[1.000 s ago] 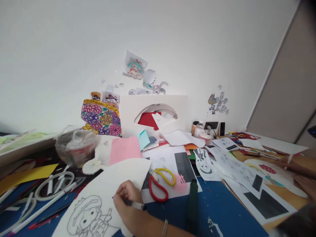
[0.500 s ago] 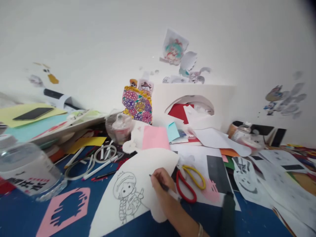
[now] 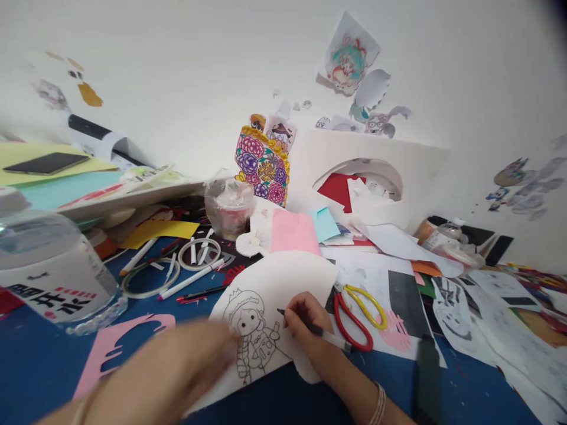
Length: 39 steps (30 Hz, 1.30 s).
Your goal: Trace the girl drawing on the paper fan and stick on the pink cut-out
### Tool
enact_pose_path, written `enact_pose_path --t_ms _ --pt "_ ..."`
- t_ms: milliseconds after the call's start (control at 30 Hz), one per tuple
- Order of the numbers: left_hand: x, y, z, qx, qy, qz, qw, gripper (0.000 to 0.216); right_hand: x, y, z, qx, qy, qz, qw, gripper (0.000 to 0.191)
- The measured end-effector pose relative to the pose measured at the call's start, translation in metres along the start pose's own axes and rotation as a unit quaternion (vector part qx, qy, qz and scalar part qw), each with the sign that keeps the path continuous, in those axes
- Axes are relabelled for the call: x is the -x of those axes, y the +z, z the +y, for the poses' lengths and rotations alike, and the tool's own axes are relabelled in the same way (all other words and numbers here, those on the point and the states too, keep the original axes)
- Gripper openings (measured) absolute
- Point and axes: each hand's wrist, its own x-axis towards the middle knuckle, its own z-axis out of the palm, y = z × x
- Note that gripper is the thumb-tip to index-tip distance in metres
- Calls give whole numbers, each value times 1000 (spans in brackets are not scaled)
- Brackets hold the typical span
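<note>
My right hand [image 3: 305,324] is closed round a black pen [image 3: 316,330], its tip just right of the drawn figure. Under that hand lies a white fan-shaped paper [image 3: 283,277] with a line drawing of a girl [image 3: 254,339] with a hat and a braid. My left hand [image 3: 177,366] is blurred by motion at the lower left, covering the paper's left part; its fingers cannot be made out. Scissors [image 3: 361,319] with red and yellow handles lie to the right of my right hand.
A large clear bottle [image 3: 57,265] stands at left near a cut pink paper [image 3: 101,348]. Tape rolls [image 3: 150,277], markers [image 3: 190,280] and a wrapped cup [image 3: 230,206] lie behind. Loose papers [image 3: 411,307] cover the right side. A white box [image 3: 305,159] stands against the wall.
My left hand has come into view from the lower left, over the paper's edge. My right hand still holds the pen near the drawing. The camera's view has shifted slightly.
</note>
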Motion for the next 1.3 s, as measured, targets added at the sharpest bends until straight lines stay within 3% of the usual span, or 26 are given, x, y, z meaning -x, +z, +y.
enact_pose_path --t_ms 100,133,233,367,500,633,833,1300 --pt "-39 8 -15 -51 -43 -5 998 41 4 -4 -3 41 -86 -43 995 1" --pt "-51 12 -20 -46 -52 -37 997 45 5 -5 -3 49 -114 -58 991 3" --pt "-70 27 -31 22 -66 -91 993 46 7 -7 -4 42 -119 -70 990 7" --pt "-70 39 -41 121 -69 -85 987 41 6 -11 -2 35 -67 -92 993 25" --pt "-70 41 -44 155 -76 -72 982 40 5 -11 -2 140 -135 -148 970 42" --pt "-72 42 -43 159 -81 -73 981 42 9 -10 -2 250 -197 -144 937 39" --pt "-70 40 -39 210 -119 -103 965 42 13 -12 -5 327 -236 -143 904 34" --pt "-68 41 -40 232 -131 -101 958 43 10 -11 -7 321 -251 -143 902 31"
